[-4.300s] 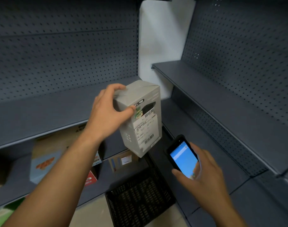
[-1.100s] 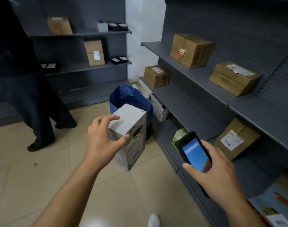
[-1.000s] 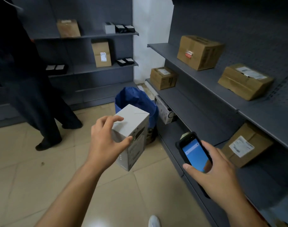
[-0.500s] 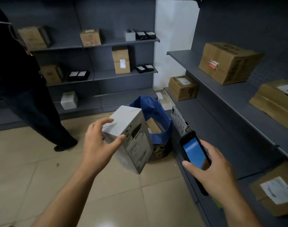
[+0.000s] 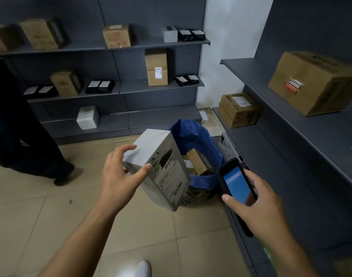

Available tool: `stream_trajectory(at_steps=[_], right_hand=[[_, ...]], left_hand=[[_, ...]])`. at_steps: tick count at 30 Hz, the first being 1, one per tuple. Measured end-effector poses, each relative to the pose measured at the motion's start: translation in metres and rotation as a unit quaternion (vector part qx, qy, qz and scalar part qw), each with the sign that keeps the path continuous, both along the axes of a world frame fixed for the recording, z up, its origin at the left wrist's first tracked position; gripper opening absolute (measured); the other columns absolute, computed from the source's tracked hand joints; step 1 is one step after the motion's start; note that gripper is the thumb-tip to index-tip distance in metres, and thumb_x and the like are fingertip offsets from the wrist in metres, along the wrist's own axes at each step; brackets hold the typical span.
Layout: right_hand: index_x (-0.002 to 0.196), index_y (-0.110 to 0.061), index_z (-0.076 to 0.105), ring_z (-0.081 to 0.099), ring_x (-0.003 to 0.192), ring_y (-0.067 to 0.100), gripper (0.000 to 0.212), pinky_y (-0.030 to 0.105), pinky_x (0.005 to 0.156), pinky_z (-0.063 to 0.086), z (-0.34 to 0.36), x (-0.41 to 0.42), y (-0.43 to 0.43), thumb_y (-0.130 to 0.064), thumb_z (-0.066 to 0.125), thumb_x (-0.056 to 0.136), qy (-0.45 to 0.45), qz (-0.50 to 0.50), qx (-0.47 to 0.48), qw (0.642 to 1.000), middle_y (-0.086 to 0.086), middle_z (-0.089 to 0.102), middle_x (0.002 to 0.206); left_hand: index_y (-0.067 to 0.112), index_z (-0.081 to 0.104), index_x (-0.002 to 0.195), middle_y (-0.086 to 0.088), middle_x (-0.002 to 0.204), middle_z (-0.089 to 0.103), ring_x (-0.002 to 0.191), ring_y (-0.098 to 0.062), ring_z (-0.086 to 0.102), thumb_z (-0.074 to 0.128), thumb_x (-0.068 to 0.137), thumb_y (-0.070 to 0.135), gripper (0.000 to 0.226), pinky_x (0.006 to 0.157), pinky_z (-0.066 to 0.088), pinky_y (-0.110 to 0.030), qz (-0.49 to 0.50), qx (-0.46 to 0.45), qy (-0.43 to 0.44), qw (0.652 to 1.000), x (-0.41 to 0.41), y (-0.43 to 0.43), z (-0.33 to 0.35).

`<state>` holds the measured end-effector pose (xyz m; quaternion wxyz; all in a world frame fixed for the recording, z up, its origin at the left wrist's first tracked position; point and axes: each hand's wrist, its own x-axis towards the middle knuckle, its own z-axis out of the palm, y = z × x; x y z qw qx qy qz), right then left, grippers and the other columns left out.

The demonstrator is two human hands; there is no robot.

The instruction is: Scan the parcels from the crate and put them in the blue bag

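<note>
My left hand (image 5: 119, 178) grips a tall grey parcel (image 5: 163, 172) by its upper end, label side facing right, tilted over the floor. Just behind and to the right of it stands the blue bag (image 5: 193, 136), open at the top, with a brown box (image 5: 197, 160) and other items inside. My right hand (image 5: 255, 208) holds the handheld scanner (image 5: 236, 184), its blue screen lit, level with the bag's right side. The crate is out of view.
Grey shelving runs along the back wall and the right side, carrying cardboard boxes (image 5: 313, 82), black pouches (image 5: 100, 86) and a white box (image 5: 87, 117). A person in dark clothes (image 5: 15, 124) stands at the left. My white shoe (image 5: 143, 268) shows on the tiled floor.
I have turned from the crate shelf and walked toward the blue bag, which now sits close behind the parcel. Both hands keep their grips on parcel and scanner.
</note>
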<state>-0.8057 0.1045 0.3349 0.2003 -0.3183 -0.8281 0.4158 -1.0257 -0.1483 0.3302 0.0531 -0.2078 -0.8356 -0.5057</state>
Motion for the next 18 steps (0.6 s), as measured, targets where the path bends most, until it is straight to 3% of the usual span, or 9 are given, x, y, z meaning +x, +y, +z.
stream_trajectory(at_steps=[7,10,15,18], right_hand=[[0.135,-0.045,0.044,0.052,0.094,-0.016,0.082,0.016,0.071,0.043,0.013,-0.106,-0.014,-0.052,0.082,0.063,-0.037,-0.003,0.022,0.999,-0.029,0.052,0.113],[0.135,-0.044,0.045,0.054,0.097,-0.006,0.081,0.022,0.074,0.046,0.02,-0.146,-0.018,-0.052,0.081,0.063,-0.035,-0.024,0.036,0.998,-0.023,0.054,0.117],[0.132,-0.05,0.044,0.052,0.099,-0.01,0.077,0.018,0.071,0.044,0.016,-0.192,-0.023,-0.05,0.082,0.064,-0.041,-0.06,0.019,0.997,-0.026,0.053,0.118],[0.132,-0.049,0.044,0.054,0.107,-0.001,0.076,0.026,0.079,0.049,0.011,-0.211,-0.018,-0.048,0.082,0.066,-0.057,-0.068,0.005,0.996,-0.022,0.054,0.12]], left_hand=[[0.05,0.052,0.124,0.016,0.128,0.061,0.119,-0.007,0.056,0.074,0.068,0.061,0.062,0.087,0.057,-0.037,-0.009,0.037,-0.051,0.998,-0.126,-0.005,-0.018],[0.056,0.049,0.12,0.022,0.125,0.061,0.115,0.006,0.055,0.072,0.067,0.064,0.059,0.082,0.047,-0.023,-0.013,0.052,-0.079,0.995,-0.179,-0.005,-0.023],[0.057,0.051,0.118,0.014,0.127,0.062,0.117,-0.005,0.057,0.073,0.066,0.063,0.057,0.084,0.046,-0.028,-0.032,0.08,-0.132,0.987,-0.243,0.003,-0.041],[0.053,0.052,0.12,0.012,0.13,0.06,0.121,-0.008,0.056,0.074,0.065,0.061,0.059,0.09,0.048,-0.034,-0.054,0.086,-0.16,0.982,-0.268,0.016,-0.052]])
